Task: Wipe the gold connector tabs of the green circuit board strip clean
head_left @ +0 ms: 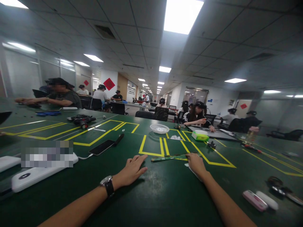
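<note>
My left hand (pixel 130 171), a watch on its wrist, is open with fingers stretched out low over the green table (pixel 156 201). It holds nothing. Just beyond its fingertips lies one end of a long thin green strip (pixel 165 158); I cannot make out its exact kind. My right hand (pixel 196 163) has its fingers curled down on the strip's other end. Something thin and white (pixel 193 170) shows under the right palm, partly hidden. Yellow tape (pixel 151 154) marks outlines on the tabletop around the strip.
A clear round plastic basket (pixel 159 128) stands ahead, near a green-and-white pack (pixel 200 135). To the left lie a phone (pixel 101 147) on a cable and a white device (pixel 44 171). A pink case (pixel 255 200) is at right. Other people sit around the table.
</note>
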`<state>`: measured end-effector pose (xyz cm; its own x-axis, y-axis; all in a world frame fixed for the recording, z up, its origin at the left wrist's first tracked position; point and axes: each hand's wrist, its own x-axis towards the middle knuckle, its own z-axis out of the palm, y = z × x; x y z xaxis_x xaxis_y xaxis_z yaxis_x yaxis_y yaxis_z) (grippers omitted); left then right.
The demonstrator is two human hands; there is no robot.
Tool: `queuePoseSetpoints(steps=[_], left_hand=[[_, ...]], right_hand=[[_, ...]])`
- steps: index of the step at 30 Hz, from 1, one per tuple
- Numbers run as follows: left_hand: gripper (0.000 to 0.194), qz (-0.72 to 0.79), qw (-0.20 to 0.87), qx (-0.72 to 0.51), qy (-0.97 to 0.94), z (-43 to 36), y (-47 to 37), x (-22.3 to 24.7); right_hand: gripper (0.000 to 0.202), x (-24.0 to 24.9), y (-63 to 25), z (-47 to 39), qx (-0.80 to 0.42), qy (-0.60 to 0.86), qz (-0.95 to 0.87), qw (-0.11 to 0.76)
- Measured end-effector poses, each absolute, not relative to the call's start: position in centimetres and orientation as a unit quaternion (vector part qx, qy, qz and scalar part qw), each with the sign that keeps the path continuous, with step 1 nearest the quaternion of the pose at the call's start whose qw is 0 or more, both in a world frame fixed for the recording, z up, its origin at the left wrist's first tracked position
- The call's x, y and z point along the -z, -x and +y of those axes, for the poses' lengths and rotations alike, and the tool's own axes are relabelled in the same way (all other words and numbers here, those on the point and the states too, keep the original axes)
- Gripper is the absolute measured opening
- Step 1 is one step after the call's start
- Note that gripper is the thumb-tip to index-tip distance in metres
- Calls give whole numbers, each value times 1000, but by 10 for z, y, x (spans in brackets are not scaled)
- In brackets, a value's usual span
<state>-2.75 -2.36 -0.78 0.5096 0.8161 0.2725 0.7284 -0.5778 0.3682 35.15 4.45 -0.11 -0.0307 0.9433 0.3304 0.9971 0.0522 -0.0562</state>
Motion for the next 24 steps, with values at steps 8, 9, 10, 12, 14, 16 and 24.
queuePoseSetpoints(steps=[8, 9, 10, 12, 14, 16, 24], left_hand=[[50, 445, 93, -192, -870, -26, 27, 4], [50, 445, 92, -190, -870, -26, 27, 4], [50, 443, 92, -188, -872, -27, 27, 4], [49, 438, 92, -183, -876, -27, 27, 4], [48, 432, 92, -181, -879, -27, 28, 4], [48, 433, 93, -188, -877, -27, 28, 3], [42, 435, 79, -236, -865, -32, 25, -10]], right_hand=[[46, 21, -400, 52, 123, 765, -623, 107], [48, 24, -399, 53, 119, 763, -627, 104], [49, 25, -398, 54, 113, 763, -629, 100], [49, 25, -397, 56, 98, 760, -636, 93], [49, 20, -398, 56, 88, 753, -645, 94], [47, 11, -397, 55, 73, 744, -657, 94], [42, -14, -311, 21, 16, 542, -833, 112]])
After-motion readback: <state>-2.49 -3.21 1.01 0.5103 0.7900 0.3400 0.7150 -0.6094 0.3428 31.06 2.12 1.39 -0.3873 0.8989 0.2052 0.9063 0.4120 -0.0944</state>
